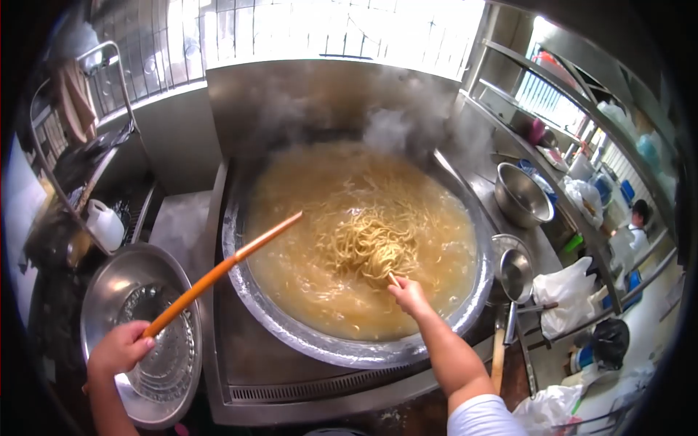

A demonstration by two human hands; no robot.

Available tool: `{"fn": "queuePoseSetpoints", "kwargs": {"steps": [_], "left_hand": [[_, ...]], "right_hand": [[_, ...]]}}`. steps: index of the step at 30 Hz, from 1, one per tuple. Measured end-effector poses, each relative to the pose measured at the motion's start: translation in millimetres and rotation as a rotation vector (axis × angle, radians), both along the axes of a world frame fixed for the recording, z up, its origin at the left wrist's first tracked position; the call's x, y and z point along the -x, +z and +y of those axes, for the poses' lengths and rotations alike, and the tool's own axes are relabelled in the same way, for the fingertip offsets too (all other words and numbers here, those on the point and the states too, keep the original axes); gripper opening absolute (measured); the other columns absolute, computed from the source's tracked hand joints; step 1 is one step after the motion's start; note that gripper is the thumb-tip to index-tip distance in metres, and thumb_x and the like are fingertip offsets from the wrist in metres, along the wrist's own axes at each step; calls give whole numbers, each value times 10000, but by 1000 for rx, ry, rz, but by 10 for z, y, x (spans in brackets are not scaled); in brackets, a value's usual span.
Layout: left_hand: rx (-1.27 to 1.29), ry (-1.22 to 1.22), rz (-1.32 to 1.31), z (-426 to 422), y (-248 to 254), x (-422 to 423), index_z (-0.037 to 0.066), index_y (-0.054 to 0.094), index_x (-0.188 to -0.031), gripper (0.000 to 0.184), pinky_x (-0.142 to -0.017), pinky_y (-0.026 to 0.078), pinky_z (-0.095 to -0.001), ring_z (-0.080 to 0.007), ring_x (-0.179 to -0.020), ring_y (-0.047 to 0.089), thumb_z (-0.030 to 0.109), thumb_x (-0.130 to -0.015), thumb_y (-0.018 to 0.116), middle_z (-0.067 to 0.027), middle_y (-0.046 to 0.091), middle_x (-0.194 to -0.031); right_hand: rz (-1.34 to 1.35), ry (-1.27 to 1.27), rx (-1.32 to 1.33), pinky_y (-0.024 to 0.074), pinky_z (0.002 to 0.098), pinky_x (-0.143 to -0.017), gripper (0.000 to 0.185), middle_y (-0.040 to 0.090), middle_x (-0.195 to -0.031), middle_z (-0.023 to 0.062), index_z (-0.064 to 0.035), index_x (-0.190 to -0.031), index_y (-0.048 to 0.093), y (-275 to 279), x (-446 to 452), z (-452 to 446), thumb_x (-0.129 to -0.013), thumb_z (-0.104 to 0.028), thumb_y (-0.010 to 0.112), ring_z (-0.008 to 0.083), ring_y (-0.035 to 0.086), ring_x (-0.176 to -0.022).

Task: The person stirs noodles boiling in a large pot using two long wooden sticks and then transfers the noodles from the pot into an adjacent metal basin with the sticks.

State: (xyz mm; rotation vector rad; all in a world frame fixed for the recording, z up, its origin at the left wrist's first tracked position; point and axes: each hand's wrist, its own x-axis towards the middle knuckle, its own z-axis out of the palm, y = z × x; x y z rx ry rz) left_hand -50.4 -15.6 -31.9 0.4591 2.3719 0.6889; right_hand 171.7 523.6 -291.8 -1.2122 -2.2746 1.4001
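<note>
My left hand (118, 350) is closed around the lower end of a long orange-brown wooden stick (207, 285). The stick's far tip reaches over the near left part of a huge round wok (251, 294) of cloudy, steaming liquid. Over the wok, my right hand (409, 296) is closed on a pale stick (393, 279), of which only a short piece shows. Just beyond that hand, a heap of yellow noodles (371, 243) rises above the liquid and hides the rest of the pale stick. More noodles float around the heap.
On the left stand a large metal basin (98, 298) holding a perforated strainer (134, 312), and a white jug (105, 225). To the right are a steel bowl (522, 195), a ladle (517, 272) and shelves with plastic bags (567, 291). Another person (639, 225) is at far right.
</note>
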Motion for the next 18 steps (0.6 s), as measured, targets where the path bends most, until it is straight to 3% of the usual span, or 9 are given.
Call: {"fn": "queuePoseSetpoints", "kwargs": {"steps": [4, 8, 11, 12, 13, 16, 18], "left_hand": [[10, -210, 393, 903, 176, 2, 47, 612, -987, 224, -691, 457, -389, -280, -745, 604, 233, -867, 576, -130, 614, -768], [77, -292, 553, 1737, 9, 21, 52, 616, -986, 224, -770, 472, -467, -368, -892, 627, 244, -879, 575, -196, 654, -887], [253, -428, 671, 2344, -317, -55, 53, 627, -990, 198, -764, 508, -467, -360, -875, 657, 182, -894, 512, -184, 672, -896], [320, -472, 709, 2542, -479, -87, 49, 626, -1001, 205, -754, 522, -460, -353, -864, 668, 164, -894, 494, -174, 681, -896], [327, -504, 717, 2719, -572, -168, 44, 620, -1032, 220, -741, 536, -449, -336, -858, 680, 157, -895, 490, -159, 691, -898], [374, -592, 726, 3103, -946, -270, 38, 596, -1121, 269, -723, 561, -412, -284, -863, 702, 153, -896, 503, -121, 710, -914], [409, -629, 719, 3271, -1042, -417, 46, 594, -1147, 283, -724, 563, -402, -273, -874, 706, 158, -900, 511, -118, 714, -933]], "right_hand": [[-121, 19, 120, 425, 277, -458, 369, 552, -649, -1, -124, -1240, 607, 715, -88, -66, -887, -230, 610, 92, 505, -512], [-240, 211, 73, 434, 238, -498, 361, 574, -710, -6, -95, -1230, 608, 1464, -1019, 301, -892, -220, 594, 66, 509, -579], [-203, 180, -124, 496, 255, -646, 378, 686, -847, 29, -37, -1171, 655, 2613, -2109, 434, -819, -174, 683, 82, 604, -722], [-284, 65, -146, 510, 263, -683, 356, 706, -875, 53, -27, -1130, 677, 3064, -2437, 348, -799, -155, 700, 92, 626, -743], [-379, 126, -369, 512, 247, -655, 361, 709, -871, 62, -31, -1125, 683, 3458, -2744, 270, -777, -123, 709, 90, 632, -720], [-413, -238, -233, 490, 254, -589, 376, 691, -760, 45, -12, -1100, 688, 4216, -3365, -134, -726, -47, 704, 99, 623, -655], [-455, -247, -293, 491, 271, -590, 387, 696, -754, 59, -16, -1105, 686, 4366, -3381, -288, -722, -65, 699, 121, 628, -632]]}}
